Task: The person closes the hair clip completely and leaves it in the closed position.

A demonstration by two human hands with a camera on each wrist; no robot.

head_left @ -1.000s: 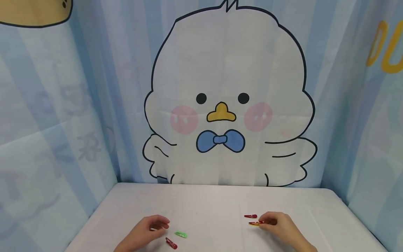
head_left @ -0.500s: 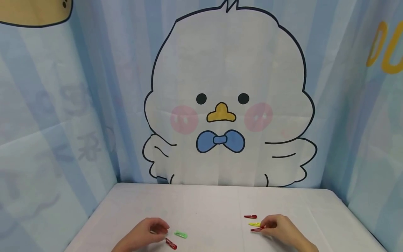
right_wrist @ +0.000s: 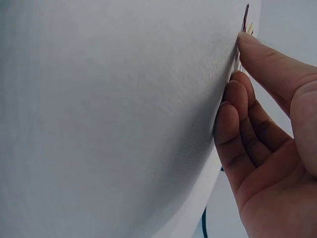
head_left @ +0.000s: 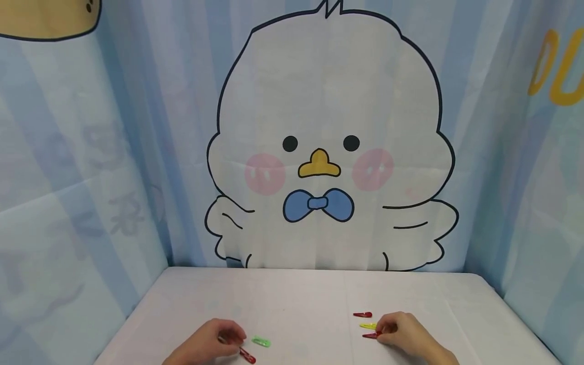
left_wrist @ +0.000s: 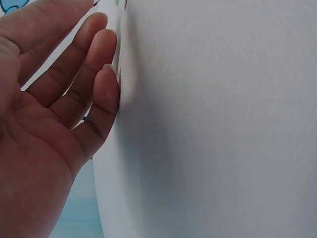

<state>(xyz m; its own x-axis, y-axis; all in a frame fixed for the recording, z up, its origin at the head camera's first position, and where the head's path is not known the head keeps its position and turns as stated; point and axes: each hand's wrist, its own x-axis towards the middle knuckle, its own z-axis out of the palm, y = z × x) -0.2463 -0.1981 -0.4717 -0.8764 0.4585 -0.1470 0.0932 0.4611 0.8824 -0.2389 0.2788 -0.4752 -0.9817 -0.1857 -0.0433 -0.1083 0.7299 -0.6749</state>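
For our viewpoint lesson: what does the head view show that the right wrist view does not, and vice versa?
Only the head view: the left hand, a small glossy green hair clip and a white printed chick.

Only the right wrist view: the palm side of the right hand.

Both: that hand at a slim red hair clip, part of a slim yellow hair clip, and the white tabletop.

Red clips (head_left: 362,315), yellow clip (head_left: 367,326), green clip (head_left: 261,341); blue-striped backdrop (head_left: 182,126).
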